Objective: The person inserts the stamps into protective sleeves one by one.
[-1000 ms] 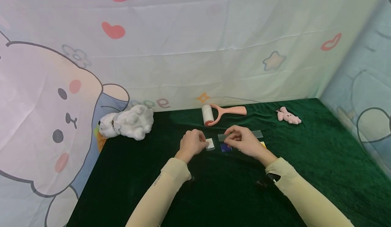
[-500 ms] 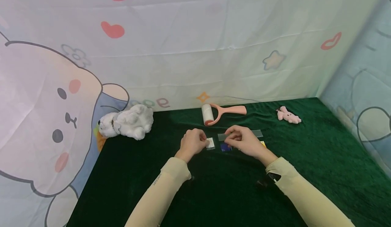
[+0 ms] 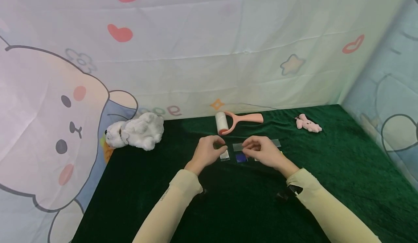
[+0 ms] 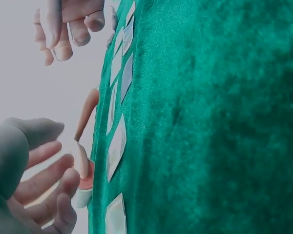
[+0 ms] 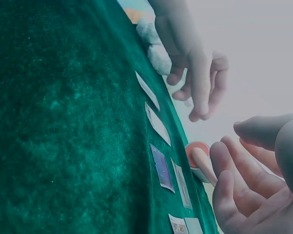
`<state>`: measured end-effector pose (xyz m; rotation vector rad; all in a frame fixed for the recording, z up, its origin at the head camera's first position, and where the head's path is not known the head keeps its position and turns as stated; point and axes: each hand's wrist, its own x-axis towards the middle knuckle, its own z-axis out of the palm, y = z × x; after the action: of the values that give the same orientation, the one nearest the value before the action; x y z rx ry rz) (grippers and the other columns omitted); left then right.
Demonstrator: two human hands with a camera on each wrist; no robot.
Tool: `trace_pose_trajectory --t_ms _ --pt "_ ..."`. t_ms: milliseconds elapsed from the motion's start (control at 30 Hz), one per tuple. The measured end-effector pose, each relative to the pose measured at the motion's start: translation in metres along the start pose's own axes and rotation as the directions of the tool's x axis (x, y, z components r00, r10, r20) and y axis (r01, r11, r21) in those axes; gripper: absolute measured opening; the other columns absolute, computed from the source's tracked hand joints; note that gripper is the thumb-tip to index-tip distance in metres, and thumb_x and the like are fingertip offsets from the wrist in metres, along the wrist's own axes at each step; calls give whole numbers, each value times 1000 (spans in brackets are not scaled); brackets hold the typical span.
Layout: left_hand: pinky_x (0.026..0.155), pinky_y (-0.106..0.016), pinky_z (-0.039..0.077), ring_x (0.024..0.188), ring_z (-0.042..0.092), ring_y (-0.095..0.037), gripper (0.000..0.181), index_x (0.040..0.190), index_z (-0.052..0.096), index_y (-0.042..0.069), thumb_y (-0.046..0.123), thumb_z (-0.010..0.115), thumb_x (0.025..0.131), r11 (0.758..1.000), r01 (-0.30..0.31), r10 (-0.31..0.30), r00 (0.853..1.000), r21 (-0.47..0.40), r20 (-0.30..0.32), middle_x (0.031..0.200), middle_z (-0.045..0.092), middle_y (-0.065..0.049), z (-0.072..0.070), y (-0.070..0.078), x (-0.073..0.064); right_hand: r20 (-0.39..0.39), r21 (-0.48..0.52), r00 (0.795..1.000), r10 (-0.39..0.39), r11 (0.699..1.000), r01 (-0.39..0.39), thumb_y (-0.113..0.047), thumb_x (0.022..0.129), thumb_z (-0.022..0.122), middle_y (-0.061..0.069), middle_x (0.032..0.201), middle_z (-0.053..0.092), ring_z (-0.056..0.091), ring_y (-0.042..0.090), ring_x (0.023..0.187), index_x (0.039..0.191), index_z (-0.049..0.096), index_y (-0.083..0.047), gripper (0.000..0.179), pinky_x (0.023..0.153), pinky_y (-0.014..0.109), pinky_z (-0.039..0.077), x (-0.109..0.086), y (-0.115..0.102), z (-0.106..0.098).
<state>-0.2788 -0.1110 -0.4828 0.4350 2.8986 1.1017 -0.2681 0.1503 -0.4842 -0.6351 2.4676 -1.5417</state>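
Observation:
My left hand (image 3: 207, 150) hovers over a row of small flat packets, thumb and fingers parted and nothing between them. Beside its fingertips lies a white packet (image 3: 224, 155) in a clear sleeve. Another pale packet (image 5: 147, 90), hidden under that hand in the head view, shows in the right wrist view. My right hand (image 3: 263, 152) hangs over the row's other side with loosely bent fingers; it holds nothing in the right wrist view. A dark blue packet (image 3: 241, 158) lies between the hands. Behind it is a clear strip (image 3: 237, 147), partly covered by my right fingers.
A lint roller (image 3: 241, 119) with a pink handle lies behind the packets. On the left is a white plush toy (image 3: 138, 131); a small pink plush (image 3: 308, 123) lies at the back right. Green cloth (image 3: 235, 206) covers the table, and a printed curtain (image 3: 196, 54) hangs behind.
My left hand's thumb and fingertips, earlier close together at the white packet, have spread apart, with the hand shifted slightly. My right hand has moved a little to the right.

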Motion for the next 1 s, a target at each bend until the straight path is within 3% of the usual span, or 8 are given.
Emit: trace_pose_trajectory --t_ms 133,333,600,767,1000 --pt "68 -29 57 81 65 -14 22 117 75 15 29 73 101 995 -81 81 997 -65 6 114 73 -1 2 -2 0 3 -14 1000 -16 1000 16 -18 102 71 10 108 75 73 26 88 121 70 0 27 70 35 60 -1 2 0" --pt "71 -28 57 86 66 -14 23 119 74 12 27 73 101 984 -136 136 991 -111 -9 117 73 -2 6 -4 2 16 -75 999 -34 997 36 -16 100 73 7 111 75 71 20 96 118 72 -3 22 80 35 59 4 7 4" --pt "74 -30 57 91 66 -14 19 118 75 15 26 73 101 983 -128 127 992 -133 -15 117 74 -1 8 -2 4 9 -149 1000 12 989 -11 -10 96 77 7 107 76 68 18 87 112 74 -6 17 74 36 55 10 14 10" --pt "72 -31 57 89 65 -14 19 117 75 15 26 72 102 982 -126 126 992 -141 -10 115 73 0 7 -2 3 -9 -185 999 45 982 -45 -7 92 78 6 107 76 69 20 96 109 75 -7 17 78 38 54 10 14 13" --pt "70 -30 56 86 64 -15 18 116 76 15 25 73 101 979 -125 126 992 -162 -5 112 74 1 8 -1 4 -55 -254 995 83 963 -94 -7 92 80 6 109 75 69 26 105 106 75 -10 15 92 49 55 13 15 19"
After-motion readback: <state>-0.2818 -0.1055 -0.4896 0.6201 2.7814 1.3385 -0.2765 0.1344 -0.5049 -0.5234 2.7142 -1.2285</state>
